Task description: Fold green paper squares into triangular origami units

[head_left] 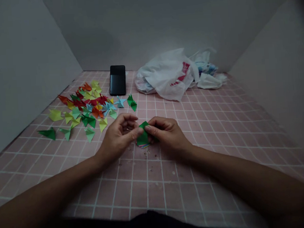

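Note:
My left hand (pixel 118 135) and my right hand (pixel 166 134) meet at the middle of the mat, both pinching a folded piece of green origami paper (pixel 143 137) between thumb and fingers. Just below it, a small stack of multicoloured paper squares (pixel 144 146) lies on the mat, mostly hidden by the hands. To the left of my left hand spreads a loose pile of folded paper pieces (pixel 85 108) in red, orange, yellow, green and light blue. The nearest is a green piece (pixel 90 134).
A pink grid-lined mat (pixel 157 193) covers the surface, with small crumbs near my hands. A black smartphone (pixel 117 80) lies at the back. To its right sit a white plastic bag (pixel 165 76) and crumpled white bags (pixel 207 79). Grey walls (pixel 26 67) rise on three sides.

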A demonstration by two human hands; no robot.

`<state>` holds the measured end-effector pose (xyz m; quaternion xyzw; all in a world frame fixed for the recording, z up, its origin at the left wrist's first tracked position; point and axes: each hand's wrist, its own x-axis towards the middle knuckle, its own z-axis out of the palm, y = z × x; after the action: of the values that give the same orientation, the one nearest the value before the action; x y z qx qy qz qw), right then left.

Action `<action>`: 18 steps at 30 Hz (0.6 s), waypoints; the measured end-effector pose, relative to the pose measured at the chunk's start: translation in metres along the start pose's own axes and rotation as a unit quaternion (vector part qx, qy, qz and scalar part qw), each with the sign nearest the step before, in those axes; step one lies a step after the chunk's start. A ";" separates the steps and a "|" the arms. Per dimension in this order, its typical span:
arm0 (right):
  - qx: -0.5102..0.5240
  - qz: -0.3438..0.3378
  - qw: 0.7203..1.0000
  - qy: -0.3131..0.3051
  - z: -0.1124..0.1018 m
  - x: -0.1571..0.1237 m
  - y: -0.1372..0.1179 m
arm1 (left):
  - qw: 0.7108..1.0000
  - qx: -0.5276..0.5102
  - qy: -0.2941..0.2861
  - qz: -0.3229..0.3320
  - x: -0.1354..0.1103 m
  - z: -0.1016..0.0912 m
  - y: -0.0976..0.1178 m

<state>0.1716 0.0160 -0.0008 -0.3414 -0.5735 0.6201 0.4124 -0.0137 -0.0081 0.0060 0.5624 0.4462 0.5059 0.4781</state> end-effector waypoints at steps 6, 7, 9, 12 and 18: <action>-0.064 -0.095 0.993 0.031 -0.001 -0.002 0.002 | 0.999 0.050 -0.013 0.014 -0.005 0.005 0.001; -0.071 -0.108 0.991 0.031 -0.001 -0.002 0.003 | 0.998 0.057 -0.009 0.023 -0.006 0.005 0.002; -0.082 -0.132 0.987 0.032 -0.001 -0.003 0.005 | 0.997 0.072 -0.001 0.039 -0.006 0.005 0.003; -0.101 -0.157 0.982 0.036 -0.001 -0.003 0.006 | 0.995 0.078 0.008 0.053 -0.005 0.005 0.003; -0.124 -0.144 0.981 0.032 -0.001 -0.002 0.009 | 0.997 0.074 0.001 0.038 -0.004 0.003 0.001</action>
<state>0.1725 0.0148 -0.0099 -0.3230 -0.6757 0.4670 0.4701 -0.0109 -0.0127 0.0060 0.6123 0.4613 0.4895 0.4156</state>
